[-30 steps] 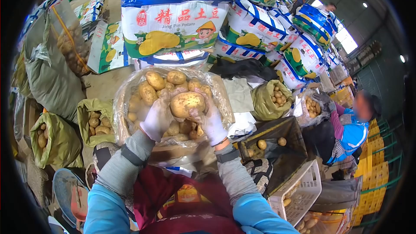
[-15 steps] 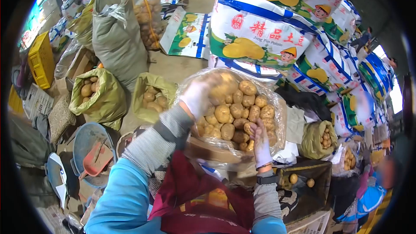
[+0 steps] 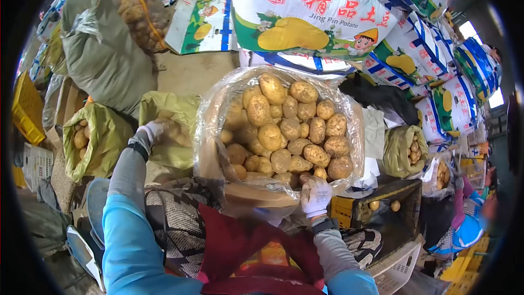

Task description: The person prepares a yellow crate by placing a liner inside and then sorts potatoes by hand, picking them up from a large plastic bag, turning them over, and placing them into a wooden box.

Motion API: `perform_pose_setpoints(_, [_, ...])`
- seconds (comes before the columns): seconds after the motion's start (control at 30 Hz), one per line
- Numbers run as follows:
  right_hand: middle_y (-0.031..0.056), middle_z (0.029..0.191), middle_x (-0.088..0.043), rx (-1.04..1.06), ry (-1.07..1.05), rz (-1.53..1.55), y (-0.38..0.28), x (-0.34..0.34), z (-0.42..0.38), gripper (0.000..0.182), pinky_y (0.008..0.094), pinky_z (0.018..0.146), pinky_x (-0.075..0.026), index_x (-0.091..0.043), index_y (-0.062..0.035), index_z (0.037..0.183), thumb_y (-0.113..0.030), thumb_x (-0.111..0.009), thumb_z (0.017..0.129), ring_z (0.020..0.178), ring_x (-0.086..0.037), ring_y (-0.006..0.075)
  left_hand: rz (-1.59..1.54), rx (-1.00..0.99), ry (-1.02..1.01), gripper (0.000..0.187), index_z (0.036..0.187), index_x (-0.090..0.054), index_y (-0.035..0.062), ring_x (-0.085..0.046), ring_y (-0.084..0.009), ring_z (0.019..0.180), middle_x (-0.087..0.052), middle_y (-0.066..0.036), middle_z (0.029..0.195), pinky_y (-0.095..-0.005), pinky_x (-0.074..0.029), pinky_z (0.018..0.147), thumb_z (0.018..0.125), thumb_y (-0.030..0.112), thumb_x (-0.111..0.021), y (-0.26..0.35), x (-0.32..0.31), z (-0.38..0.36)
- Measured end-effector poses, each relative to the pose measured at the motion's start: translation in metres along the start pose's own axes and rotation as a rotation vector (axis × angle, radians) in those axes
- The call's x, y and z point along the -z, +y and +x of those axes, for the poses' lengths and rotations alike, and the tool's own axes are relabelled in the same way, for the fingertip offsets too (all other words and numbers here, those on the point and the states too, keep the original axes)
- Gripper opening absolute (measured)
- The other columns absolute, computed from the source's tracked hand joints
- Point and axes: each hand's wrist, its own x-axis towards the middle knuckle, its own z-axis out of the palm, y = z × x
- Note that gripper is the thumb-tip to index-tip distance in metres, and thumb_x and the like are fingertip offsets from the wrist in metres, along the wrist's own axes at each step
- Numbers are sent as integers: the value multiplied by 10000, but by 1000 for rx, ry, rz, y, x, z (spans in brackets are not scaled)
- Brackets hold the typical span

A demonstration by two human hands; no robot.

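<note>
A cardboard box lined with clear plastic (image 3: 252, 194) stands in front of me, filled with potatoes (image 3: 269, 136). At its near right edge my right hand (image 3: 316, 195), in a white glove, has its fingers curled round a potato, largely covered by the hand. My left hand (image 3: 155, 131), gloved too, is at the mouth of a yellow-green woven sack (image 3: 164, 105) left of the box. Potatoes inside that sack look smeared, and the left fingers are too blurred to show whether they hold one.
Another green sack of potatoes (image 3: 98, 150) stands farther left, beside a tall grey sack (image 3: 106, 60). Printed potato cartons (image 3: 311, 16) are stacked behind the box. At right are a yellow crate with two potatoes (image 3: 343, 212), a small green sack (image 3: 401, 153) and another person (image 3: 458, 216).
My left hand has swung from above the box to the left sack. My right hand has moved down to the box's near edge and closed. The view has shifted.
</note>
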Motion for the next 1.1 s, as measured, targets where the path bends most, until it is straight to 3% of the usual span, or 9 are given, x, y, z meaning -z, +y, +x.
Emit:
perform_pose_setpoints(0.1, [118, 927, -666, 43, 19, 5, 4, -3, 2, 213, 438, 811, -499, -668, -78, 956, -143, -563, 782, 906, -629, 314, -117, 271, 349, 298, 1109, -638, 80, -651, -260, 839, -678, -132, 989, -373, -518, 723, 931, 311, -574, 69, -49, 3])
perform_pose_setpoints(0.23, [112, 984, -670, 45, -7, 20, 8, -4, 0, 246, 433, 810, -501, -645, -82, 978, -134, -588, 745, 926, -631, 303, 33, -499, 732, 300, 1060, -657, 3, -673, -269, 778, -696, -172, 953, -354, -537, 728, 913, 261, -614, 254, -93, -45])
perform_pose_setpoints(0.4, [109, 958, -667, 21, -15, -17, 7, -2, -3, 242, 442, 797, -497, -649, -96, 979, -165, -580, 757, 926, -626, 307, 350, -368, 106, 676, 1216, -592, -9, -653, -291, 1007, -654, -211, 1145, -350, -516, 870, 781, 493, -720, 400, -200, -82])
perform_pose_setpoints(0.5, [104, 963, -665, -23, 3, 37, 13, -8, -8, 186, 450, 811, -494, -666, -102, 921, -176, -585, 772, 934, -625, 302, 748, -208, 248, 887, 1317, -515, -13, -568, -341, 1199, -599, -238, 1249, -390, -444, 1009, 715, 605, -722, 402, -249, -50])
perform_pose_setpoints(0.63, [74, 909, -646, -39, 27, -62, 11, -5, -11, 177, 425, 769, -483, -670, -132, 912, -243, -605, 790, 906, -610, 265, 475, -27, 378, 1114, 1492, -217, 13, -555, -347, 1217, -494, -293, 1352, -387, -454, 999, 683, 539, -775, 391, -281, -55])
perform_pose_setpoints(0.73, [79, 929, -656, -75, -17, -33, 15, -2, -14, 186, 438, 813, -475, -674, -124, 944, -209, -605, 794, 935, -612, 280, -19, -157, 399, 810, 1405, -329, 59, -588, -306, 1153, -570, -174, 1245, -373, -473, 973, 764, 268, -779, 365, -287, -49])
perform_pose_setpoints(0.87, [69, 873, -668, -94, 4, 18, 13, -4, -17, 209, 420, 768, -495, -681, -113, 961, -215, -612, 793, 871, -630, 266, -711, -177, -235, 552, 1369, -365, 154, -664, -272, 970, -600, -141, 1161, -400, -581, 734, 887, 39, -609, 384, -269, -102])
perform_pose_setpoints(0.93, [68, 816, -684, -126, -11, 38, 9, 5, -11, 231, 382, 752, -516, -677, -94, 1013, -178, -646, 799, 852, -653, 273, -764, -354, -321, 523, 1368, -362, 157, -657, -301, 1002, -598, -154, 1157, -436, -595, 737, 908, 58, -590, 406, -275, -159])
perform_pose_setpoints(1.1, [186, 1297, -563, -378, 255, 820, -11, 7, 4, 765, 377, 938, -499, -400, -76, 1420, -191, -779, 766, 1149, -587, 309, -1046, -379, -534, 445, 1365, -379, 96, -630, -363, 1081, -580, -192, 1220, -498, -595, 811, 960, 161, -550, 417, -304, -248])
